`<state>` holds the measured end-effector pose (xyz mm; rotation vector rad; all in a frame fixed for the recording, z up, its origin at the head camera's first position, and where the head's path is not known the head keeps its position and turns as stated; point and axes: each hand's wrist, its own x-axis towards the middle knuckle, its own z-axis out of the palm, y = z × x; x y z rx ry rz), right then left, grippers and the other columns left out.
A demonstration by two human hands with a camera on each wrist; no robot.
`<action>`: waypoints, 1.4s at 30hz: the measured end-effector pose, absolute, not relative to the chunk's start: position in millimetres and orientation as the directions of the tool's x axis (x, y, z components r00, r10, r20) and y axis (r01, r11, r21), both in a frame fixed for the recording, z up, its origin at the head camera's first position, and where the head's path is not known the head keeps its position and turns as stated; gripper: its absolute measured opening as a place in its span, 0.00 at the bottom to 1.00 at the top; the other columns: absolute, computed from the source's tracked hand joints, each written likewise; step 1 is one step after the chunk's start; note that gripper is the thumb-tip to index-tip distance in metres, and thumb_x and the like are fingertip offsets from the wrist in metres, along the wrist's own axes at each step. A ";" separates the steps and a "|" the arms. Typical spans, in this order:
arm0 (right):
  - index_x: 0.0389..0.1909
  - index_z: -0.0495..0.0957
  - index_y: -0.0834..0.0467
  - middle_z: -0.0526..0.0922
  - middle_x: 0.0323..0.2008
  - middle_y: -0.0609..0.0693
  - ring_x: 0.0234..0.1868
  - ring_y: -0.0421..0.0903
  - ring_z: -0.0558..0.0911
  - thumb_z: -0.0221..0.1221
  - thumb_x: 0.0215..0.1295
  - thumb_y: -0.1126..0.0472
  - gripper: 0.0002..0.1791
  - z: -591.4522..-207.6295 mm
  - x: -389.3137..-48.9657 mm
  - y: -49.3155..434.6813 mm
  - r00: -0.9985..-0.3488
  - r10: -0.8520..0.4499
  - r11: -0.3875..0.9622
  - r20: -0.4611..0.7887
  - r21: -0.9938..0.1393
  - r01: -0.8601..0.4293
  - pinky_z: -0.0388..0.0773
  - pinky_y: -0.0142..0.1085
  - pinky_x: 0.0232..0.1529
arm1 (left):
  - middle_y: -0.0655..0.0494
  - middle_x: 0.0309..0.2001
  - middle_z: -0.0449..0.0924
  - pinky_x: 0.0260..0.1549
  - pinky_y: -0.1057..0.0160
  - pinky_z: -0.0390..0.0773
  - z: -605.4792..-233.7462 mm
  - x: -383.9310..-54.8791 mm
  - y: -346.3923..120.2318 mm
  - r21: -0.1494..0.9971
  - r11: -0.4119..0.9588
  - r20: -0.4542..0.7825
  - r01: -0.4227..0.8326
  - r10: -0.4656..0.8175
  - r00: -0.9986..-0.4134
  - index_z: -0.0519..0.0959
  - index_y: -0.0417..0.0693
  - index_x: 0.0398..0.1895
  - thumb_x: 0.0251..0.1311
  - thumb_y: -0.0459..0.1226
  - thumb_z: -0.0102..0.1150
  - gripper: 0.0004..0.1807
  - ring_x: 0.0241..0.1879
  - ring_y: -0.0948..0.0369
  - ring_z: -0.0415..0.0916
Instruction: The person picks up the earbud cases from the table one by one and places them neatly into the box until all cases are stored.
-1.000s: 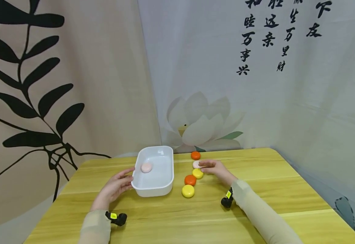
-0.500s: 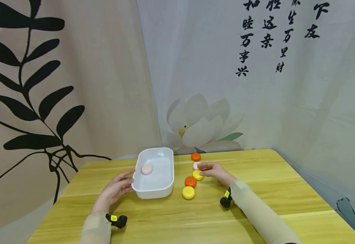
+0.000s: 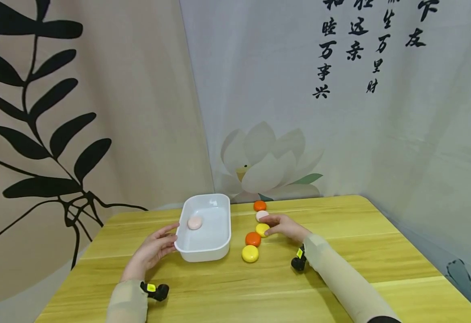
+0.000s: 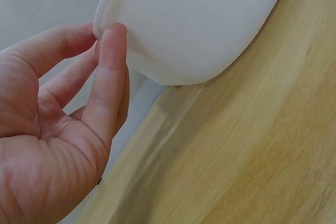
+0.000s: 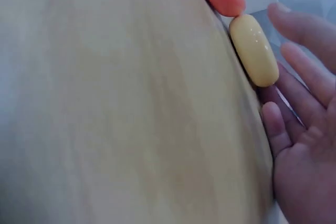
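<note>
In the head view my left hand (image 3: 153, 251) touches the left side of a white rectangular dish (image 3: 209, 255) with its fingers. A pale pink rounded disc (image 3: 195, 223) lies inside. The left wrist view shows relaxed fingertips (image 4: 113, 38) against the dish's rim. To the right, my right hand (image 3: 285, 228) reaches over a line of glossy discs, its thumb by a yellow disc (image 3: 261, 229) and its forefinger at a pale pink disc (image 3: 261, 216). In the right wrist view the fingers are spread beside a yellow disc (image 5: 254, 51), not wrapped round it.
An orange disc (image 3: 260, 205) lies at the far end of the line. Nearer stand another orange disc (image 3: 253, 238) and a yellow disc (image 3: 250, 254). The wooden table (image 3: 227, 296) ends at a back edge before a printed curtain (image 3: 158, 112).
The right thumb and forefinger have spread slightly apart, and more of the pale pink disc beside them shows. The left hand and the dish hold their place.
</note>
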<state>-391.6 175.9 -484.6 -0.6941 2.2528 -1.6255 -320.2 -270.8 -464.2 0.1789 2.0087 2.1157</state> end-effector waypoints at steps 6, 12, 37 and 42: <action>0.65 0.69 0.65 0.70 0.64 0.60 0.65 0.56 0.68 0.67 0.58 0.66 0.33 -485.8 -394.9 176.2 -0.821 -0.570 0.291 0.037 -0.925 -0.244 0.65 0.48 0.64 | 0.40 0.48 0.76 0.44 0.61 0.81 -463.7 -319.0 -271.2 0.997 -0.031 -0.062 -0.071 0.230 -0.971 0.55 0.35 0.73 0.68 0.31 0.53 0.32 0.39 0.56 0.80; 0.64 0.71 0.63 0.70 0.65 0.59 0.65 0.56 0.67 0.68 0.55 0.67 0.33 -484.4 -392.8 169.1 -0.829 -0.559 0.370 -0.003 -0.896 -0.246 0.63 0.50 0.65 | 0.40 0.49 0.76 0.44 0.61 0.81 -463.8 -317.8 -271.7 0.997 -0.028 -0.064 -0.073 0.236 -0.970 0.55 0.35 0.73 0.68 0.31 0.53 0.33 0.40 0.54 0.80; 0.60 0.76 0.61 0.75 0.61 0.56 0.61 0.55 0.70 0.68 0.55 0.67 0.29 -475.4 -386.3 165.8 -0.899 -0.437 0.393 0.036 -0.891 -0.227 0.65 0.51 0.63 | 0.40 0.48 0.74 0.43 0.63 0.81 -463.3 -319.7 -268.4 0.997 -0.028 -0.065 -0.073 0.226 -0.972 0.55 0.35 0.73 0.68 0.31 0.54 0.32 0.37 0.58 0.80; 0.60 0.77 0.59 0.75 0.61 0.56 0.56 0.55 0.72 0.69 0.54 0.65 0.29 -468.8 -385.5 166.6 -0.902 -0.431 0.429 0.040 -0.870 -0.244 0.68 0.50 0.60 | 0.42 0.47 0.75 0.42 0.63 0.81 -462.9 -321.3 -269.1 0.998 -0.014 -0.061 -0.066 0.216 -0.974 0.56 0.35 0.72 0.67 0.30 0.54 0.32 0.36 0.59 0.80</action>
